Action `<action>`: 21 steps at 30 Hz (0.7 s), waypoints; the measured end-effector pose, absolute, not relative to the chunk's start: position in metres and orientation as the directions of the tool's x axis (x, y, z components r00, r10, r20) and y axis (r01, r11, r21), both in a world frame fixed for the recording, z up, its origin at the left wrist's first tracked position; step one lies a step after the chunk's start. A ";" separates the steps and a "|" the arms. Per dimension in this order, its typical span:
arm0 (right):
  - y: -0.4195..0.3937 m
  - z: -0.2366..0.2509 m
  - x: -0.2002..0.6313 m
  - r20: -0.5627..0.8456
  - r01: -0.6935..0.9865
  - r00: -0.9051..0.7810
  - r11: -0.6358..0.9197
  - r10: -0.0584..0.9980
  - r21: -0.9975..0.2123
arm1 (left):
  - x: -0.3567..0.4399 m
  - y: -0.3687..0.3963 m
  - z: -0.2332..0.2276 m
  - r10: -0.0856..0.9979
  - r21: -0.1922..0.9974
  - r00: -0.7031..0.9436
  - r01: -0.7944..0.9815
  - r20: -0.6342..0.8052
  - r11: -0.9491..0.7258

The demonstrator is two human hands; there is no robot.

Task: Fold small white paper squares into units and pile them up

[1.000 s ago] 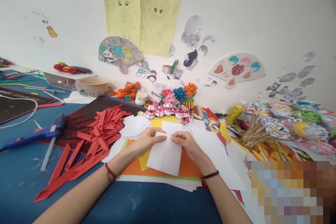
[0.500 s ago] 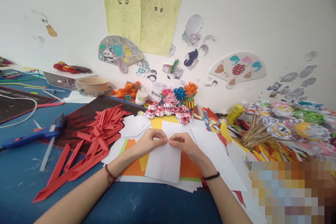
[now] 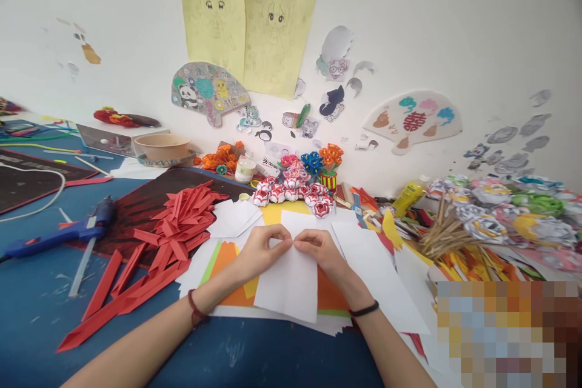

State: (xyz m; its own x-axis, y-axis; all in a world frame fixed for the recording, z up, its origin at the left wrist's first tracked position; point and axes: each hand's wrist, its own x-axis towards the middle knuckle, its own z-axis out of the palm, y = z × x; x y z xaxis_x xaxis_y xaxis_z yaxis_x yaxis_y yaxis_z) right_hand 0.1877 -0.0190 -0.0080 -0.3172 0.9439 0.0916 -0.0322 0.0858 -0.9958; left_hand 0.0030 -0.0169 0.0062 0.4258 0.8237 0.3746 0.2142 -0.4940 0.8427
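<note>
A white paper sheet (image 3: 288, 285) lies on a stack of orange, yellow and green sheets (image 3: 227, 264) on the blue table (image 3: 40, 309). My left hand (image 3: 259, 248) and my right hand (image 3: 318, 248) meet at the sheet's far edge, thumbs and fingertips pinching the paper close together. Each wrist wears a dark band.
A pile of folded red paper strips (image 3: 173, 230) lies left of the hands, with a blue glue gun (image 3: 59, 233) beyond it. Paper flowers (image 3: 291, 185) line the wall. More white sheets (image 3: 373, 267) and flowers on wooden sticks (image 3: 482, 224) crowd the right.
My hands moved together from apart on the sheet's far edge until their fingertips meet at its middle. The sheet shifted slightly.
</note>
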 end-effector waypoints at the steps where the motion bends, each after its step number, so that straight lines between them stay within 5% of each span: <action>1: -0.019 -0.008 0.188 0.092 -0.034 -0.314 0.085 0.945 -0.996 | 0.003 -0.017 0.006 0.825 0.843 0.420 0.211 0.378 -0.494; 10: -0.018 -0.002 0.194 0.072 0.062 -0.264 0.091 0.962 -0.994 | -0.002 -0.002 0.002 0.849 0.846 0.426 0.280 0.314 -0.453; 16: -0.010 -0.010 0.202 -0.146 0.072 -0.243 -0.132 0.959 -0.989 | -0.004 0.012 -0.020 0.907 0.848 0.325 0.367 0.269 -0.383; 21: -0.008 -0.018 0.203 -0.193 0.072 -0.162 -0.184 0.968 -0.980 | -0.003 0.017 -0.032 0.946 0.859 0.258 0.421 0.195 -0.292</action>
State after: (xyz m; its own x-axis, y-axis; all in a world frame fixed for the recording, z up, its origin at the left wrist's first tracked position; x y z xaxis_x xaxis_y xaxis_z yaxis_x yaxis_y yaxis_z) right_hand 0.2034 -0.0080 -0.0182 -0.1623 0.9676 -0.1933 0.0720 -0.1837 -0.9803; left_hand -0.0028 0.0169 -0.0317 0.2584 0.9462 0.1946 0.4212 -0.2916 0.8588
